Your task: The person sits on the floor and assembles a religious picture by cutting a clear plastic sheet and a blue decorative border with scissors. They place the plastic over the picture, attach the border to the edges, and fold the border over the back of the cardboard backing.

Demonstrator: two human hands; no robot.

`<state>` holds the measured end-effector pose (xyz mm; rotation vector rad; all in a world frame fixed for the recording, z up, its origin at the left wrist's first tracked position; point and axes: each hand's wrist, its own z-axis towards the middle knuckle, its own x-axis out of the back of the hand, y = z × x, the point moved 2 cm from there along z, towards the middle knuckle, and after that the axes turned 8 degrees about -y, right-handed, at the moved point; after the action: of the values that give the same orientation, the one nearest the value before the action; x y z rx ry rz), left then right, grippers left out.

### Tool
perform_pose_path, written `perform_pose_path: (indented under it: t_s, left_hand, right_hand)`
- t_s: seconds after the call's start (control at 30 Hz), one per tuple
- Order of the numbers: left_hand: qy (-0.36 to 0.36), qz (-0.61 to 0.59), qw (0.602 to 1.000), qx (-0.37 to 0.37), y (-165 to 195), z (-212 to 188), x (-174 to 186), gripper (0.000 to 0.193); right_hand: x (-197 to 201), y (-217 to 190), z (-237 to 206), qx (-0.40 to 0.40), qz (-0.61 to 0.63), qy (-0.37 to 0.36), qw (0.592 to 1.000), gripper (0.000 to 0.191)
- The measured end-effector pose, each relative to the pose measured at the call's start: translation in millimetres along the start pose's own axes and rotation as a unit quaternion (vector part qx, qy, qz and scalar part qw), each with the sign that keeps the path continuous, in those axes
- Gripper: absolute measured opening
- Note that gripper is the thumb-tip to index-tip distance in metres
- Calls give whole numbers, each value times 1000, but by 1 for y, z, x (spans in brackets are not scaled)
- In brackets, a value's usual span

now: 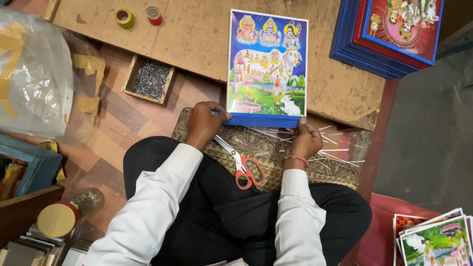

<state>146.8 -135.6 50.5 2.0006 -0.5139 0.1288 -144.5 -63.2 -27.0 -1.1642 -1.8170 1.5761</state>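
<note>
Print (pixel 267 64): a bright picture of a white cow and figures, lying on the wooden board (pixel 197 39), its near edge at the board's edge, over the person's lap.
Strip (pixel 263 120): blue dotted frame piece along the print's near edge.
Left hand (pixel 205 122): fingers curled, closed on the strip's left end.
Right hand (pixel 305 139): fingers bent, pinching the strip's right corner; red thread on the wrist.
Scissors (pixel 241 165): red-handled, blades closed, on the patterned mat (pixel 295 167) between the forearms.
Rods (pixel 325 148): thin metal lengths scattered on the mat near the right hand.
Nails (pixel 152 79): in a small wooden tray left of the print.
Tape rolls (pixel 138 16): yellow and red, at the board's far side.
Frames (pixel 389 34): blue stack, far right.
</note>
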Motion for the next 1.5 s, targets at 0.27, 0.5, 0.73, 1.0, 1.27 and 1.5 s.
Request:
perform_pose_path:
  t_s: [0.27, 0.5, 0.73, 1.0, 1.27, 1.5]
  left_hand:
    - [-46, -146, 988, -19, -25, 22, -8, 10]
    - [-80, -295, 952, 7, -42, 39, -11, 8]
    - [-96, -345, 933, 40, -38, 34, -7, 9]
    - [-82, -312, 946, 34, -37, 32, -7, 9]
    - [-77, -333, 940, -11, -40, 37, -10, 8]
    - [-67, -314, 947, -21, -38, 34, -8, 8]
  right_hand:
    - [-4, -10, -9, -19, -14, 25, 999, 14]
    - [1, -14, 9, 2, -21, -25, 999, 22]
    - [-3, -22, 15, -66, 33, -43, 996, 18]
    - [-69, -33, -129, 491, -505, -268, 657, 44]
    - [-72, -43, -146, 429, -620, -366, 546, 65]
    - [-20, -55, -76, 364, -633, -259, 632, 65]
